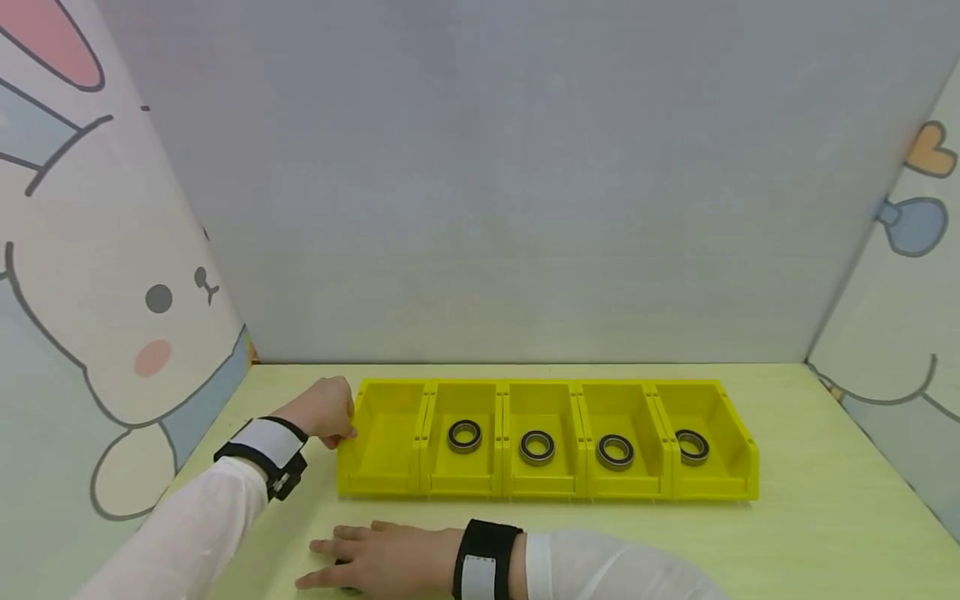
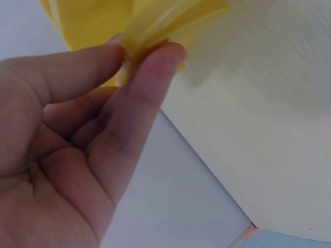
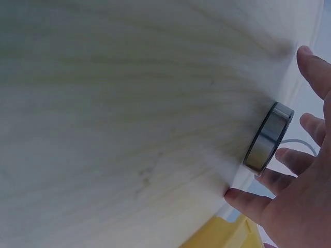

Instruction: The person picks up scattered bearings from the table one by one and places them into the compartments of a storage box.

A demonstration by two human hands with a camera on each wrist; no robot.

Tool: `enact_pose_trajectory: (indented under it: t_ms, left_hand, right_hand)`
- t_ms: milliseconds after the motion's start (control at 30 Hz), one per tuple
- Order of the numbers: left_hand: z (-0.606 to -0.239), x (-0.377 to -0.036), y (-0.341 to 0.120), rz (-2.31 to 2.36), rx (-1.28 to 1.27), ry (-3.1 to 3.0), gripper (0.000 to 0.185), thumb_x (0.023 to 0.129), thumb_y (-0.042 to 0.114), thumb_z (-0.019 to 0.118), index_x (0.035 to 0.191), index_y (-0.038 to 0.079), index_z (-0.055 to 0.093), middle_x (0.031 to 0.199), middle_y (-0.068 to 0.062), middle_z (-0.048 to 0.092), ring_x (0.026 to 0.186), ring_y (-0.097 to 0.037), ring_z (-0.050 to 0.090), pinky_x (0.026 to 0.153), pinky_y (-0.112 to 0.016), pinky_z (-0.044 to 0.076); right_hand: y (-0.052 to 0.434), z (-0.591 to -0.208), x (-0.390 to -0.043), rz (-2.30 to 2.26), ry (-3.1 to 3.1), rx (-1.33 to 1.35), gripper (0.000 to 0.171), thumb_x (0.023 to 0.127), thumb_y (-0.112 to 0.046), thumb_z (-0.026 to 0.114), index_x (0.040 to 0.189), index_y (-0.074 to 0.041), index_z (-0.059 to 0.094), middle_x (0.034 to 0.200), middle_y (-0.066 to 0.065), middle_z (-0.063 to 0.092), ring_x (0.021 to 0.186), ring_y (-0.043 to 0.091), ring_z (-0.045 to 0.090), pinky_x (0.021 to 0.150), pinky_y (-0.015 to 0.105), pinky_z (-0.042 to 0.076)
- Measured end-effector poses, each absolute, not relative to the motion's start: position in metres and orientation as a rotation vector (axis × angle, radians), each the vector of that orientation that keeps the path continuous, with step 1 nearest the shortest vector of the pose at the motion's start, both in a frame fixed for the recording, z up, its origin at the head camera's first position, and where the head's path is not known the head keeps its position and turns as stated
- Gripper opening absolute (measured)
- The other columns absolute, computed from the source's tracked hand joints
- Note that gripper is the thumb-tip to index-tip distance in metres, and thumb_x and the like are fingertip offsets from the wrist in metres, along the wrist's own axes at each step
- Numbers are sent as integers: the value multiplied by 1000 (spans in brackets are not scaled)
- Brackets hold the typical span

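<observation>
A pale yellow-green wooden tabletop [image 1: 825, 467] is enclosed by a plain grey back wall [image 1: 525, 183]. Left side panel [image 1: 82, 275] carries a white cartoon rabbit drawing; right side panel [image 1: 911, 275] shows an orange heart and blue shape.

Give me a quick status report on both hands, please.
Left hand pinches leftmost bin's wall. Right hand flat on table, over bearing. Nothing in the way.

head view looks down from above, wrist views close at tabletop, all share yellow bins [image 1: 543, 437]
</observation>
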State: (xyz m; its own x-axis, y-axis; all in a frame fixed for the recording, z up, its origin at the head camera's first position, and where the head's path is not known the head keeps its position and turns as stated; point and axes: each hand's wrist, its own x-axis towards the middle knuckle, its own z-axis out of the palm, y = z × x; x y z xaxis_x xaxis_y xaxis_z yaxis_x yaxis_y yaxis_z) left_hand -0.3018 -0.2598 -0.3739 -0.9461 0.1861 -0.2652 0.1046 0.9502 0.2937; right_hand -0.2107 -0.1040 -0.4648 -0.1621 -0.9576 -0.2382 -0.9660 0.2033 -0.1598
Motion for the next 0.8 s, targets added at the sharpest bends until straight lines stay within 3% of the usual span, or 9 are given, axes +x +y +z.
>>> enact_pose_trajectory:
  t_ms: [267, 467, 800]
  left_hand:
    - [-375, -302, -260, 419, 217, 2826, 27, 79, 2, 71, 55, 2, 59, 49, -4, 57, 46, -16, 62, 51, -25, 54]
    - [-375, -301, -261, 426, 247, 2812, 28, 79, 2, 71, 54, 2, 59, 48, -4, 58, 44, -15, 61, 49, -24, 53]
    - [-373, -298, -260, 433, 196, 2829, 24, 80, 3, 71, 58, 0, 62, 50, -4, 57, 46, -16, 61, 50, -25, 54]
  right_hand:
    - [-104, -464, -209, -5, 2158, -1914, 42, 96, -38, 50, 135, -26, 49, 142, -10, 41, 129, -1, 35, 107, 11, 23]
    - [-102, -460, -209, 18, 2199, -1903, 37, 96, -35, 51, 132, -26, 51, 135, -11, 47, 117, -2, 43, 100, 8, 31]
    - [-102, -456, -208, 187, 2195, -2017, 35, 96, -35, 50, 129, -26, 53, 128, -11, 51, 108, 0, 46, 96, 8, 34]
